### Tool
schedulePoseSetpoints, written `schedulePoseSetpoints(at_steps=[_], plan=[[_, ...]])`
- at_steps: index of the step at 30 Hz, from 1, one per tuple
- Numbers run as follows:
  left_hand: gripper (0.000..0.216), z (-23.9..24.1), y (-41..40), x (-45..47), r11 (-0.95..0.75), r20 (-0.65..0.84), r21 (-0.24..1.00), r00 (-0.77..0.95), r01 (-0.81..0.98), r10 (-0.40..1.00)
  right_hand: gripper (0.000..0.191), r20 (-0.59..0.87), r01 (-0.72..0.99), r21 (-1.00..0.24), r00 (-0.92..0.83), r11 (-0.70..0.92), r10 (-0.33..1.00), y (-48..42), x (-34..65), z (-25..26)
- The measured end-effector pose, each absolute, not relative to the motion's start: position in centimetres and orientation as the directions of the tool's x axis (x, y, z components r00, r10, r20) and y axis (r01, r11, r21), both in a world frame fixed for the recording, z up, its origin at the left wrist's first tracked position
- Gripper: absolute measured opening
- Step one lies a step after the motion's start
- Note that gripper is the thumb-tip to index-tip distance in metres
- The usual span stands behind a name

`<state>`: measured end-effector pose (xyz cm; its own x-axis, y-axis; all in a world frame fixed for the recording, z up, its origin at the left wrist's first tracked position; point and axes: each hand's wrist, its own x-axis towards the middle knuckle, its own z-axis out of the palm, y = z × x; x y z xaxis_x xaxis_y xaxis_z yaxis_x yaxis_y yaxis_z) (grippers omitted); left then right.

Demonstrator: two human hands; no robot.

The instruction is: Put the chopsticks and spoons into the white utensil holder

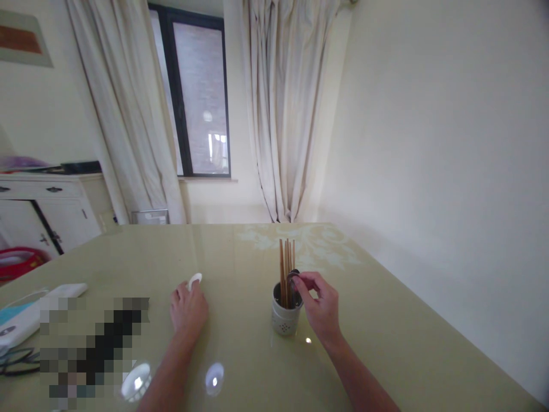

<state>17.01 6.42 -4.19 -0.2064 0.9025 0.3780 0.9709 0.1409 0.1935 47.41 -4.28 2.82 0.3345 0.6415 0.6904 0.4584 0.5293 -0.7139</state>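
Observation:
A pale grey utensil holder (285, 320) with a pattern of small holes stands upright on the table, with several wooden chopsticks (287, 263) rising out of it. Right of it, my right hand (321, 300) pinches a metal spoon (293, 273) by its rounded top, thumb and forefinger closed; its lower part goes down into the holder. Farther left, my left hand (189, 308) rests low over the tabletop, fingers curled around a white spoon (195, 278). Only its rounded end shows past the fingertips; the remainder is hidden under the hand.
The glossy table (240, 257) reflects ceiling lights. On its left side lie a white flat device (68, 292), dark cables (19, 360) and a blurred-out patch. Beyond are a white cabinet (68, 212), a red basin (21, 260), curtains (291, 103) and a window (201, 97). A wall runs along the right.

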Motion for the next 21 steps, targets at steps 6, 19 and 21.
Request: schedulePoseSetpoints(at_steps=[6,19,21], plan=[[0.047,-3.4,5.9,17.3,0.120,0.277,0.142,-0.156,0.983,0.948,0.012,0.767,0.559,-0.622,0.297,0.548,0.568,-4.2,47.5,3.2],[0.026,-0.8,5.2,19.6,-0.033,0.321,0.447,-0.126,0.894,0.939,0.016,0.702,0.556,-0.686,0.337,0.469,0.628,-3.6,47.7,2.5],[0.025,-0.7,5.3,20.7,-0.155,0.373,0.660,-0.142,0.735,0.917,0.019,0.673,0.522,-0.722,0.377,0.454,0.636,-3.5,47.6,2.3]])
